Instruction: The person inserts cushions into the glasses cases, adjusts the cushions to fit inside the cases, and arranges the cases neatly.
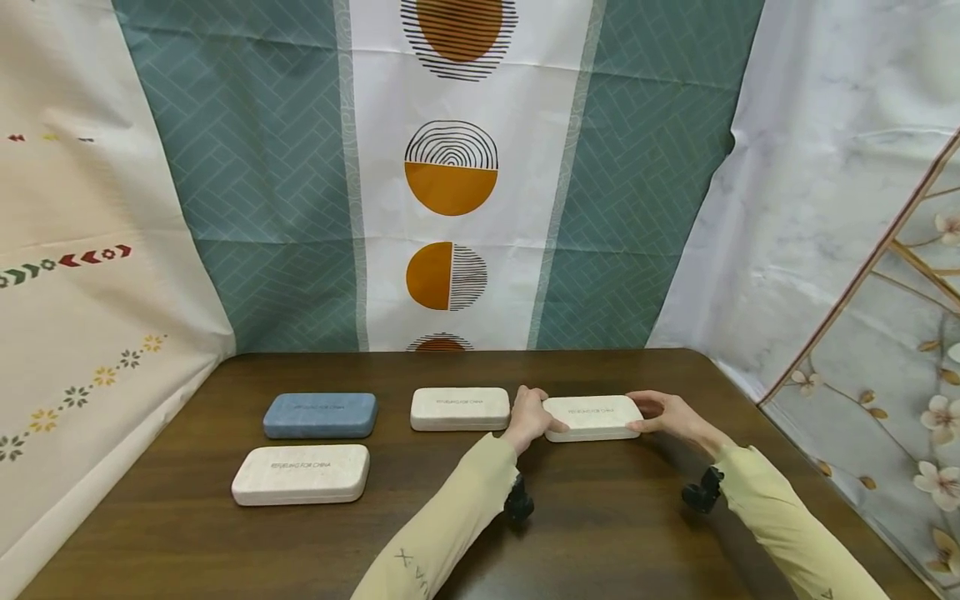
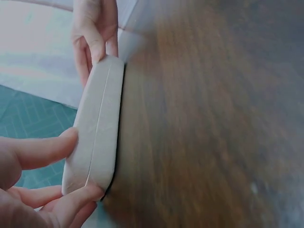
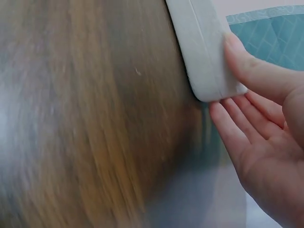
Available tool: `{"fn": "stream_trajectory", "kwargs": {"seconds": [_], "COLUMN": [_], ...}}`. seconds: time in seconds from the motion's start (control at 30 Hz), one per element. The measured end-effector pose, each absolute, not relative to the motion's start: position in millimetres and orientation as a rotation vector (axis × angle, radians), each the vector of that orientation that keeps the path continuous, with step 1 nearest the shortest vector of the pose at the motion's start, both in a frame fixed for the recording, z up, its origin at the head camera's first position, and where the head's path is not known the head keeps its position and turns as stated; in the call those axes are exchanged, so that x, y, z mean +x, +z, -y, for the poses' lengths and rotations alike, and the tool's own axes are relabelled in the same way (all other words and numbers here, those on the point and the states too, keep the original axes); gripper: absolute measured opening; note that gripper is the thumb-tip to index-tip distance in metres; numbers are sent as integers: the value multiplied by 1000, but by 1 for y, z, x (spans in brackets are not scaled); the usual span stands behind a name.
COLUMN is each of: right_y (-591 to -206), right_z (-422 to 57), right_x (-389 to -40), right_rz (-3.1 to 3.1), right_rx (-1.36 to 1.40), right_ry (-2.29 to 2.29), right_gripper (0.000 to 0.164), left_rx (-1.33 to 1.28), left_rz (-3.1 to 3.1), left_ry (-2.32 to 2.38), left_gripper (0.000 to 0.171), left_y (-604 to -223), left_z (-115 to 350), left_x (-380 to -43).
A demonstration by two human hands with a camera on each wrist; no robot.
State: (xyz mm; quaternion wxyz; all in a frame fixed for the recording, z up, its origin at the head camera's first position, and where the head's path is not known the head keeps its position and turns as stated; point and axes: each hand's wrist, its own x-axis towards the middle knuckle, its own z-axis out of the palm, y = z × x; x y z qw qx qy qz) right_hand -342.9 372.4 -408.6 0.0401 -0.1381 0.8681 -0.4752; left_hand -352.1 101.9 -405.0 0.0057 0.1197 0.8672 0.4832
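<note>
A white glasses case with dark lettering on its lid lies at the right rear of the table, its lid closed. My left hand grips its left end, thumb and fingertips against the sides in the left wrist view. At the opposite end, my right hand holds the case, thumb on the front side and fingers around the end in the right wrist view. Just left of my left hand is another white glasses case.
Further left lie a blue glasses case and, nearer the front, a third white case. The brown wooden table meets a patterned curtain at the back, with cloths hanging on both sides.
</note>
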Motion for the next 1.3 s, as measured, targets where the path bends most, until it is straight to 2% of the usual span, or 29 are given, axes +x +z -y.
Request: {"fn": "stream_trajectory", "kwargs": {"seconds": [0.43, 0.67, 1.3], "right_y": [-401, -397, -393], "right_z": [-380, -371, -296], "right_x": [-341, -338, -330], "right_rz": [-2465, -2369, -2400], "right_rx": [-656, -734, -811], "right_ry": [-1314, -1293, -1149], "right_gripper": [50, 46, 49], "left_rx": [521, 561, 738], "left_rz": [-2596, -2505, -2411], "left_ry": [1335, 1333, 1270], "left_gripper": [49, 53, 50], "left_y": [-393, -394, -391], "left_z": [-84, -70, 3], "left_x": [-333, -328, -324]}}
